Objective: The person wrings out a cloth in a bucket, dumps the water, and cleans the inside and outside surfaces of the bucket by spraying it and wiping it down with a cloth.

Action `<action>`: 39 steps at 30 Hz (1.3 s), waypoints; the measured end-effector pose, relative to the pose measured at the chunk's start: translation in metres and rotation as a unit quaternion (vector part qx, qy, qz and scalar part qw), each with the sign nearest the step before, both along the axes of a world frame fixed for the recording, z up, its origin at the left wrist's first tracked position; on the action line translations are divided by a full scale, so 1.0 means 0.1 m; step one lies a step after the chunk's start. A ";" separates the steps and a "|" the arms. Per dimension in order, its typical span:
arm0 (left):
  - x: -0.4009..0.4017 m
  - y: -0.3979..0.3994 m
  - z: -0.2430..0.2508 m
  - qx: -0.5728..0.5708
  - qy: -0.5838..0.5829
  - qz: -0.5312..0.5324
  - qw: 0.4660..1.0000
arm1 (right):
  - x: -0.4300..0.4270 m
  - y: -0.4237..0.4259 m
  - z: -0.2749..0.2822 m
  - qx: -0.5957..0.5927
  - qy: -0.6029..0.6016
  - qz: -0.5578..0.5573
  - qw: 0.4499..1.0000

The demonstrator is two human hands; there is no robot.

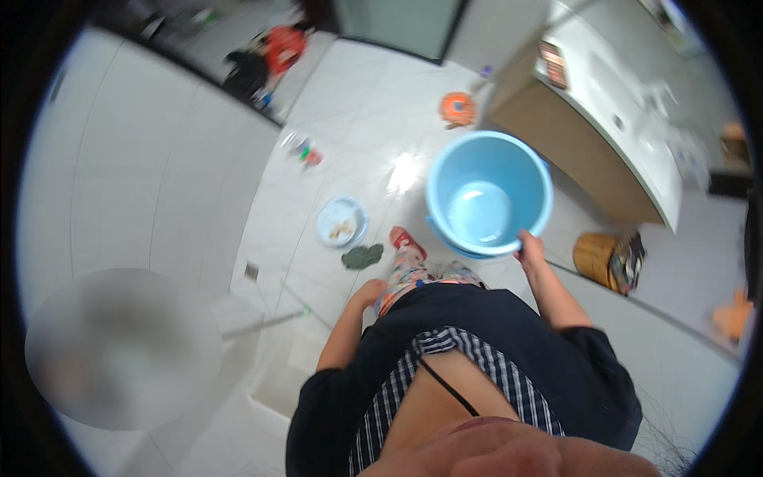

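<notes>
A large light-blue plastic bucket (441,179) is tipped so that I look down into it. My right hand (529,249) grips its near rim at the right. The inside looks bare apart from a bright shine at the bottom, and I cannot tell if water is there. Beside my patterned trousers (405,274) hangs my left hand (371,291), against the thigh, its fingers partly hidden. Nearest to it on the floor lies a dark green cloth (362,256). Just beyond that stands a small pale-blue basin (325,229) with some whitish and yellowish bits in it.
On the right, a vanity (554,113) carries a white washbasin (602,71) and a phone (553,64). A wooden tub (593,256) stands below it. An orange round object (458,109) lies ahead. Small litter (307,154) and a floor drain (251,272) are leftward.
</notes>
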State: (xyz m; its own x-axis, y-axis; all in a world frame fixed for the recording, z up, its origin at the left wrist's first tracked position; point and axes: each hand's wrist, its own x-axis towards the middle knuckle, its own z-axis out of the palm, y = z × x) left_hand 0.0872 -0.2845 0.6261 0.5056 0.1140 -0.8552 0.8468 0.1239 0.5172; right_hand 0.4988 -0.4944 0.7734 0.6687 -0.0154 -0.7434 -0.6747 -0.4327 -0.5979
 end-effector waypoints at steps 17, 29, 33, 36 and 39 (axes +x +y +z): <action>0.28 0.55 -0.76 0.157 -0.111 -0.030 0.981 | 0.10 2.07 0.29 0.081 -0.002 0.187 0.979; 1.26 1.37 -0.66 0.126 -0.032 -0.106 0.986 | 0.80 2.76 0.28 0.057 0.042 0.229 0.971; 1.68 1.48 -0.66 0.106 -0.032 -0.127 0.986 | 1.11 2.84 0.15 0.035 0.028 0.263 0.964; 1.80 1.54 -0.63 0.097 -0.037 -0.107 0.989 | 1.27 2.98 0.10 0.034 0.018 0.266 0.963; 2.08 1.51 -0.57 0.100 -0.084 -0.150 0.980 | 1.52 3.00 0.04 -0.031 0.029 0.268 0.962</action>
State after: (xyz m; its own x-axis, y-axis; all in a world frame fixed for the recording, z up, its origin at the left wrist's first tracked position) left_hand 0.2956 -0.1330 0.5696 0.6742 0.0959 -0.7323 0.7303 -0.2350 0.6415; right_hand 0.6511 -0.1943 0.7776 0.5495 0.2750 -0.7890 -0.3758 -0.7620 -0.5273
